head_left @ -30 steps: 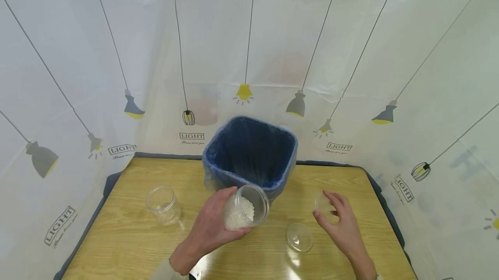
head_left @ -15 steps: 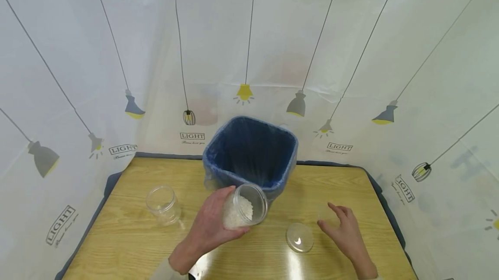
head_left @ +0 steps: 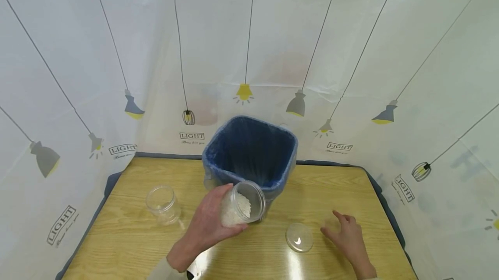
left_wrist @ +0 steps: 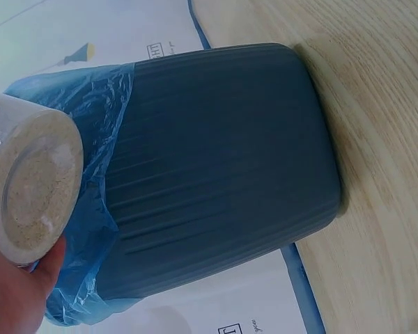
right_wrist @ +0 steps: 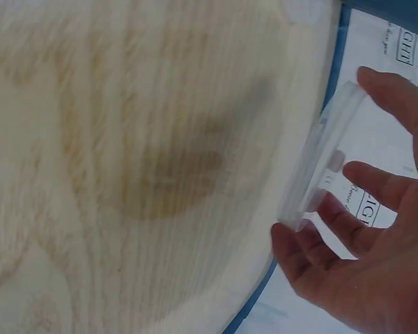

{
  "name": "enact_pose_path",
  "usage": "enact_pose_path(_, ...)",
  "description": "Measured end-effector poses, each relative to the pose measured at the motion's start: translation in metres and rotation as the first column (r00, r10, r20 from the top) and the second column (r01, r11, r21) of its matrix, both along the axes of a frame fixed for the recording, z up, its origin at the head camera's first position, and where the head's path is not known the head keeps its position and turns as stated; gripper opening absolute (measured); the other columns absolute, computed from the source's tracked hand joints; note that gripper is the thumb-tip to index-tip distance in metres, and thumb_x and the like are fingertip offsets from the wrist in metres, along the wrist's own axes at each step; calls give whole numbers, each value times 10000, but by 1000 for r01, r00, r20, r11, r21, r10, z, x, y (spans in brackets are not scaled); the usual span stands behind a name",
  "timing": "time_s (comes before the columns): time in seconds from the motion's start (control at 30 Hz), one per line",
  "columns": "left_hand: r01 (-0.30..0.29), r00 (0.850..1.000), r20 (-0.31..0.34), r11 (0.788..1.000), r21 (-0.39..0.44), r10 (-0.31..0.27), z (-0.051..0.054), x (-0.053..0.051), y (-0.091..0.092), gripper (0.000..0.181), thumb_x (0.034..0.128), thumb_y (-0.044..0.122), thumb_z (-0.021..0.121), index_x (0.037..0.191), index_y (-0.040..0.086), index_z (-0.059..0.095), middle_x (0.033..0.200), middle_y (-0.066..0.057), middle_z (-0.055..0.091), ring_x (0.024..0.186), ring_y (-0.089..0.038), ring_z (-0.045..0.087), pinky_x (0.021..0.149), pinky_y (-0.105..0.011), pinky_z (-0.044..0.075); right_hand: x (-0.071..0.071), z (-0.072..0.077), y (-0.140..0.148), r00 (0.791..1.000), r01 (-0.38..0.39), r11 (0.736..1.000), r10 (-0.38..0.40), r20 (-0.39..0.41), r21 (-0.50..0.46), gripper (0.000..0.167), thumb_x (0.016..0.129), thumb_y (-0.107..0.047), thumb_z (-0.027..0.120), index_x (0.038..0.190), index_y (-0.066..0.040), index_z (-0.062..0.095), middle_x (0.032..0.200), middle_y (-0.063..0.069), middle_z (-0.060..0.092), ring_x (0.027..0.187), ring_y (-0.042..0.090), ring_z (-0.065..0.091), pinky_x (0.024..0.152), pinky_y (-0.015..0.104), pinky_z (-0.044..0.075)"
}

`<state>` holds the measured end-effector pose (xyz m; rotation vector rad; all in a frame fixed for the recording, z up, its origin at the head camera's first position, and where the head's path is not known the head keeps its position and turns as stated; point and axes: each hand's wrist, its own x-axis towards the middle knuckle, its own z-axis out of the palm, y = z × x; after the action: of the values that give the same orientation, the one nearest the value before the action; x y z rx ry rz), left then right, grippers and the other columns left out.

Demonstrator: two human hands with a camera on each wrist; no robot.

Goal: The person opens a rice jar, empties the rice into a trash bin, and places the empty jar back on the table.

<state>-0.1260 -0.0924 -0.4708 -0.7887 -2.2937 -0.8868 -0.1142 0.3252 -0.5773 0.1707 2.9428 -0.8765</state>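
My left hand [head_left: 206, 217] grips a clear jar [head_left: 248, 202] partly filled with white grains that look like rice. The jar is tilted, its mouth towards the near rim of the blue-lined bin [head_left: 224, 175], and its base [left_wrist: 38, 184] faces the left wrist camera. On the right, my right hand [head_left: 348, 234] holds a clear round lid [right_wrist: 324, 156] by its edge, between the thumb and fingertips, above the table. A second clear lid [head_left: 299, 237] lies flat on the table to the left of that hand.
Left of my left hand, another clear jar [head_left: 163, 205] stands on the wooden table [head_left: 121, 228]. The bin stands near the back edge. A white sheet printed with lamps [head_left: 249, 33] encloses the table's back and sides.
My right hand has moved the lid nearer to me and slightly right. The left hand's jar has shifted a little left and up. The other jar and the resting lid stay put.
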Motion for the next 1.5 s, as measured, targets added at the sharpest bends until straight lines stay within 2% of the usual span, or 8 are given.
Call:
enact_pose_path(0.17, -11, 1000, 22, 1000, -4, 11, 0, 0, 0, 1043, 560, 436, 982, 1400, 14, 530, 1275, -126, 648, 1122, -299, 639, 869, -475, 567, -3, -13, 5, 999, -30, 996, 28, 23, 88, 730, 888, -356, 795, 1378, 123, 545, 1290, 432, 504, 1191, 614, 485, 997, 726, 374)
enact_pose_path(0.4, -17, 999, 36, 1000, -4, 17, 0, 0, 0, 1049, 552, 433, 984, 1400, 15, 529, 1279, -128, 648, 1134, -306, 636, 873, -486, 566, -1, -25, 7, 997, -4, 997, -2, 83, 81, 723, 891, -380, 778, 1400, 78, 545, 1326, 420, 445, 1164, 658, 428, 936, 717, 431)
enact_pose_path(0.83, -16, 998, 57, 1000, -6, 16, 2, 0, -1, 1020, 593, 457, 961, 1408, 24, 526, 1292, -123, 646, 1135, -307, 636, 869, -494, 568, 0, -23, 3, 993, 20, 993, -33, 116, 117, 739, 872, -379, 793, 1398, 75, 542, 1311, 408, 423, 1157, 637, 405, 879, 708, 451)
enact_pose_path(1.17, -22, 998, 56, 1000, -15, 23, 1, 0, -2, 1023, 590, 447, 964, 1405, 16, 523, 1291, -131, 644, 1136, -315, 634, 863, -496, 571, 1, -23, 3, 993, 8, 992, -22, 112, 124, 841, 885, -483, 763, 1457, 66, 486, 1397, 417, 411, 1241, 681, 369, 935, 751, 415)
enact_pose_path(1.33, -22, 998, 51, 1000, -16, 23, 1, 1, -3, 1008, 607, 455, 957, 1403, 12, 526, 1290, -130, 646, 1138, -316, 635, 870, -501, 567, 1, -13, -1, 998, -22, 991, 13, 69, 133, 816, 954, -525, 676, 1460, 83, 477, 1443, 422, 404, 1295, 680, 360, 983, 775, 377)
enact_pose_path(1.43, -21, 999, 47, 1000, -14, 22, 0, 1, -3, 1009, 608, 455, 957, 1404, 9, 525, 1288, -134, 646, 1134, -318, 637, 867, -502, 567, -1, 5, -9, 999, -36, 995, 39, -28, 90, 721, 1014, -464, 623, 1441, 103, 494, 1434, 413, 441, 1293, 634, 427, 1014, 736, 395)
enact_pose_path(1.5, -21, 999, 44, 1000, -10, 21, 0, 0, -4, 1013, 604, 451, 959, 1404, 7, 524, 1290, -136, 645, 1135, -321, 637, 866, -504, 568, -2, 21, -17, 991, -44, 999, 48, -123, 32, 627, 1048, -399, 592, 1421, 100, 519, 1423, 383, 486, 1294, 582, 475, 1028, 696, 417)
